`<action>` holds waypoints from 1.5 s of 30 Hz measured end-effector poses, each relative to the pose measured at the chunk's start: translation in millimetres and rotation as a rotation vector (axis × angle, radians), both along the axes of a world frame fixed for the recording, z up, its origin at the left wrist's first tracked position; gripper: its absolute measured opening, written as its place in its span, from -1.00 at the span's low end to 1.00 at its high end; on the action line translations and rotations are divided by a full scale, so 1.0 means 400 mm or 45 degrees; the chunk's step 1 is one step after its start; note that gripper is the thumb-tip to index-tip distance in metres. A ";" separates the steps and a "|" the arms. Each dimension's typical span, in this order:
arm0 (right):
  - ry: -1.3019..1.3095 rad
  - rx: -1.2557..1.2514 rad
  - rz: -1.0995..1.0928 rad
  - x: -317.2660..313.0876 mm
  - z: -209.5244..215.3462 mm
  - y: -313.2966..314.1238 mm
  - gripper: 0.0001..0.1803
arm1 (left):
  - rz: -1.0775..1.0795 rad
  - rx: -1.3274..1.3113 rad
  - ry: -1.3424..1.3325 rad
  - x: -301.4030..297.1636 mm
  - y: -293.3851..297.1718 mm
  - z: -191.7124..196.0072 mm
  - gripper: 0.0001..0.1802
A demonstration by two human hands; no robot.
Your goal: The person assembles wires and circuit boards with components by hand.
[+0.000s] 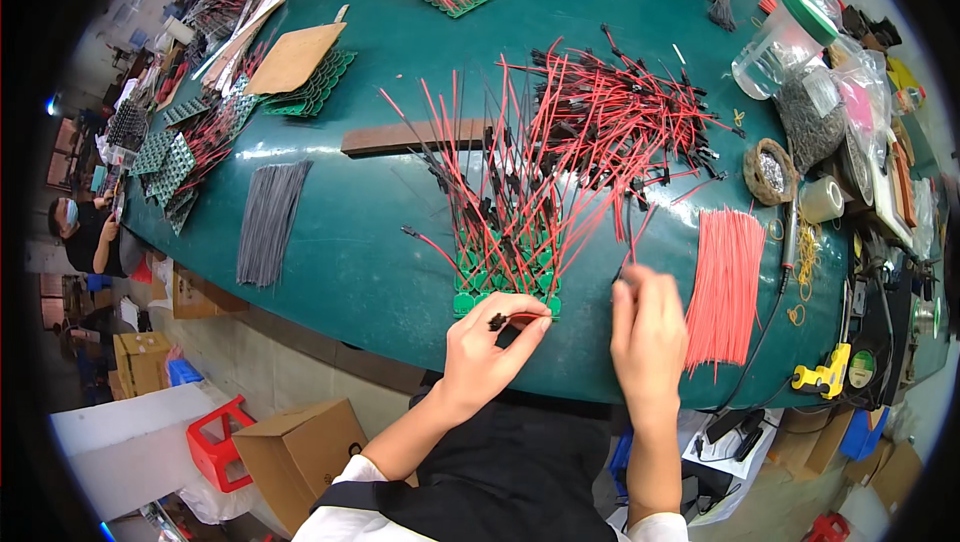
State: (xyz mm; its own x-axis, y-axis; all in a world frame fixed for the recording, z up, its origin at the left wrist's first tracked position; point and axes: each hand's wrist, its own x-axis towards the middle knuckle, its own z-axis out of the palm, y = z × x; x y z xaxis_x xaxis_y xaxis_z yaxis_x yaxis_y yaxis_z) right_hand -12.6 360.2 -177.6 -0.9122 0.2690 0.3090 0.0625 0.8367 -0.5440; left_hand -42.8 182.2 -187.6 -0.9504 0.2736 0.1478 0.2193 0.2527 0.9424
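In front of me lies a panel of round green circuit boards [465, 300], with red and black wires and black plugs rising from its far part. My left hand [485, 347] is at its near edge, thumb and fingers pinched on a short red-and-black wire lead [522, 315]. A black plug [497, 322] on that lead sticks out left between the fingers. My right hand [648, 332], partly blurred, is right of the panel. Its fingertips close on a wire lead [629, 254] that reaches toward the large heap of red-and-black plug leads [625, 117].
Bundles of grey wires [270, 222] and red wires [725, 287] flank the work. A brown wooden bar [400, 137] lies behind. At right are a soldering iron [790, 237], a yellow glue gun [825, 372] and a clear jar [775, 52]. A co-worker [90, 232] is far left.
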 end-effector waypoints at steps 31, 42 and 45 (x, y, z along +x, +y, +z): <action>-0.125 -0.083 -0.215 0.054 -0.027 0.007 -0.82 | 0.025 -0.282 0.481 -0.003 0.020 -0.037 -0.83; -0.081 -0.263 -0.189 0.080 -0.026 0.002 -0.84 | 0.024 -0.377 0.604 -0.006 0.031 -0.047 -0.80; -0.082 -0.310 -0.164 0.095 0.003 -0.010 -0.83 | 0.033 -0.412 0.605 -0.011 0.036 -0.039 -0.77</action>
